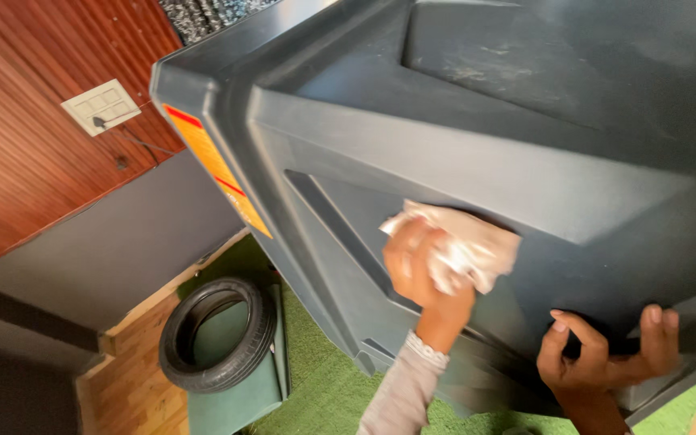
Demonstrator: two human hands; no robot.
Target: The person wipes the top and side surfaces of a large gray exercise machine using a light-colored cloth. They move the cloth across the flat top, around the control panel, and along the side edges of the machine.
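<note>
- The left hand point(424, 274) has its fingers point(403, 251) curled tight around a crumpled white cloth point(465, 246), pressing it against the side of a large dark grey moulded plastic body point(477, 137).
- The right hand point(606, 354) grips that body's lower edge, fingers point(652, 326) hooked over it, thumb apart.
- A black rubber tyre point(217, 334) leans well below and left of the left fingers, on green turf point(324, 379).
</note>
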